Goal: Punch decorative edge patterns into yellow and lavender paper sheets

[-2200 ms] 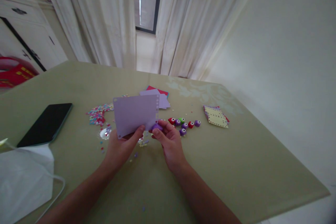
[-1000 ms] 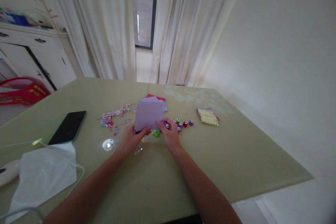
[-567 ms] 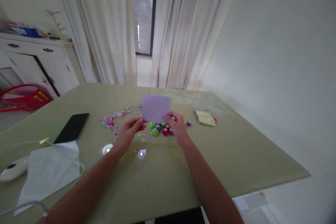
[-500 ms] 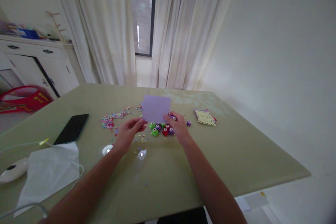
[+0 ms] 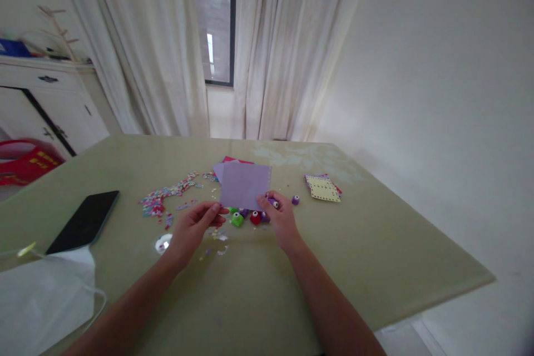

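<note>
A square sheet of purple paper (image 5: 245, 184) is held up over the table, with small punched notches along its right edge. My left hand (image 5: 191, 232) pinches its lower left corner between thumb and fingers. At the lower right corner, my right hand (image 5: 280, 218) grips the sheet, thumb in front. A purple craft punch (image 5: 274, 203) shows at the right fingers; I cannot tell if they hold it. Just below the sheet lie a green craft punch (image 5: 237, 219), a red craft punch (image 5: 255, 218) and others partly hidden. Another purple punch (image 5: 296, 199) stands apart, right of my right hand.
Behind the sheet lie red paper (image 5: 246, 162) and more purple paper. Paper confetti (image 5: 161, 198) spreads at left. A stack of punched cards (image 5: 325, 189) lies at right. A phone (image 5: 85, 219), a white face mask (image 5: 50, 295) and a small clear dish (image 5: 163, 243) are at left.
The sheet and both hands have come slightly lower, uncovering red paper behind. My view has turned a little, shifting the phone and mask leftward. Both hands keep their hold on the sheet.
</note>
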A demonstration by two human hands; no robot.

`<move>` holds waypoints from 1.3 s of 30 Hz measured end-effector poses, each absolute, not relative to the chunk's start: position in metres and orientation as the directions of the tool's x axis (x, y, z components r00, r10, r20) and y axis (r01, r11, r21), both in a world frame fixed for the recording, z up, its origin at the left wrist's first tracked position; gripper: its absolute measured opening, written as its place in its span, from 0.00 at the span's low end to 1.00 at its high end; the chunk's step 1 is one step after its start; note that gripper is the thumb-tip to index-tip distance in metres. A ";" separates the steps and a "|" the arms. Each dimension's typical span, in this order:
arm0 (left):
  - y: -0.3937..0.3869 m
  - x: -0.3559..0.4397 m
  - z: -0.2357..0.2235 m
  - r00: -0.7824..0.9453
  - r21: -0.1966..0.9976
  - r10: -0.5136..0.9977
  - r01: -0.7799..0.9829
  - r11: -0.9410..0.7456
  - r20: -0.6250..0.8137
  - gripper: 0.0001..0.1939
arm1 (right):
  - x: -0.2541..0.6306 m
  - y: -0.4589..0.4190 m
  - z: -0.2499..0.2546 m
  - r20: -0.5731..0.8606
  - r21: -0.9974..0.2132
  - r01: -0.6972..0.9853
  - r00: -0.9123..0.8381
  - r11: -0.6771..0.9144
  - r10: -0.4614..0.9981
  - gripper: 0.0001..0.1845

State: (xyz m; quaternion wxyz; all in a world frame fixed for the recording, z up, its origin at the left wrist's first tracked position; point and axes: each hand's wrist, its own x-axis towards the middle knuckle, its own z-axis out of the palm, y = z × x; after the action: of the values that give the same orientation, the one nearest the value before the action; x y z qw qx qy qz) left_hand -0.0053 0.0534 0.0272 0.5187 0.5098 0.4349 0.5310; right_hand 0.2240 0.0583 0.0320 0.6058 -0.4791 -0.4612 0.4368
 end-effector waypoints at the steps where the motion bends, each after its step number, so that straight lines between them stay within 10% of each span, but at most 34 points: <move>1: 0.053 -0.006 0.026 0.048 0.990 0.995 -0.120 -0.076 0.082 0.25 | 0.224 0.058 0.032 0.137 -0.983 -0.090 0.198 0.158 0.970 0.22; 39: 0.045 -0.004 0.033 0.041 0.979 0.995 -0.185 -0.082 0.091 0.15 | 0.226 0.047 0.039 0.136 -0.982 -0.107 0.197 0.159 0.971 0.22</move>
State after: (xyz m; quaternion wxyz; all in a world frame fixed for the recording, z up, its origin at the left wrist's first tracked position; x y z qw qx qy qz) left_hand -0.0044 0.0446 0.0333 0.5337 0.4854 0.4173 0.5526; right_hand 0.2265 0.0465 0.0389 0.6105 -0.4752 -0.4546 0.4414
